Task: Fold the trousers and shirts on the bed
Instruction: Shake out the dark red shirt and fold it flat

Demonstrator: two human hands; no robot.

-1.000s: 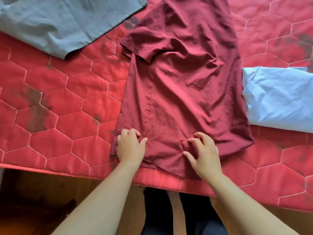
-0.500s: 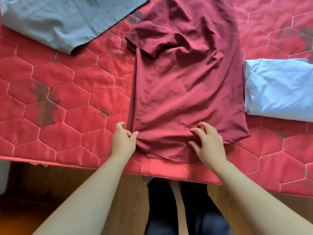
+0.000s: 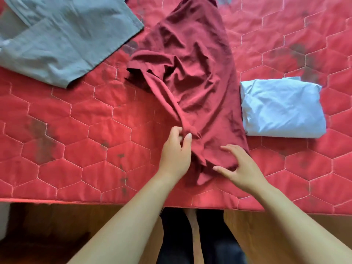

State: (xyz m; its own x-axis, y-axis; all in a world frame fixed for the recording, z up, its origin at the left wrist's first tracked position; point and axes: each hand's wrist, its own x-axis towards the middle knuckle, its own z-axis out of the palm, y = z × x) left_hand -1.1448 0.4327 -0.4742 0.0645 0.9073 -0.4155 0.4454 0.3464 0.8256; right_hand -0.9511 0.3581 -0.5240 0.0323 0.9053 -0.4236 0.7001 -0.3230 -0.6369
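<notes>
— What are we seeing on the far left?

— We are looking at grey trousers [image 3: 62,40] lying spread on the far left of the red quilted bedcover [image 3: 76,130], with part of them running out of view past the left and far edges.

— And moving right from there?

— The left hand [image 3: 176,155] is reaching in over the near edge of the bed. It is pinching a fold of the maroon shirt [image 3: 194,73] between its thumb and curled fingers, on the shirt's left side close to the hem. The shirt is lying crumpled in the middle of the bed, stretching lengthwise from the hands towards the far side, and a short sleeve is sticking out on the left.

— What is the other hand doing?

— The right hand [image 3: 242,168] is resting on the near hem with its fingers spread and only slightly bent. We are not seeing it grip any cloth.

— And on the right?

— A folded pale blue garment [image 3: 282,109] is lying right up against the shirt's right edge.
</notes>
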